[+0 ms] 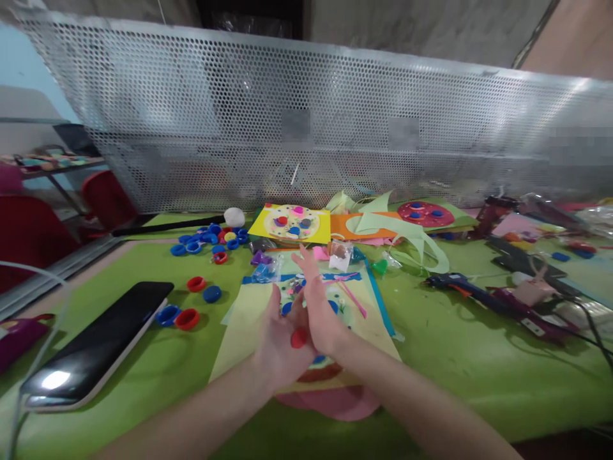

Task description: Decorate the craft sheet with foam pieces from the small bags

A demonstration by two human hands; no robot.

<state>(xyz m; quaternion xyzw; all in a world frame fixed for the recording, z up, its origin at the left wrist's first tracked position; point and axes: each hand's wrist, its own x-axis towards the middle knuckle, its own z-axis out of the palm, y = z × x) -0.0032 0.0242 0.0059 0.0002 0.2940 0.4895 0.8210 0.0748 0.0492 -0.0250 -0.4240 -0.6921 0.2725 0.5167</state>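
My left hand (282,345) is turned palm up over a pale yellow sheet, and a small round red lump (298,338), which looks like modelling clay, lies on its palm. My right hand (320,306) stands edge-on against it, fingers stretched out and apart from the lump. Beneath both hands, the pale yellow sheet (234,338) carries blue discs, small decorations and a brown-red curved strip, partly hidden by my hands. A pink straw-like strip (355,300) lies on the sheet's right part. Pink paper (335,402) sticks out below its near edge.
At left lie a phone (100,345), red and blue bottle caps (196,284) and a cable. A glue gun (479,297) is at right. Decorated yellow card (292,223), paper scraps (416,236) and small plastic bags (341,254) sit before a perforated metal panel (335,115).
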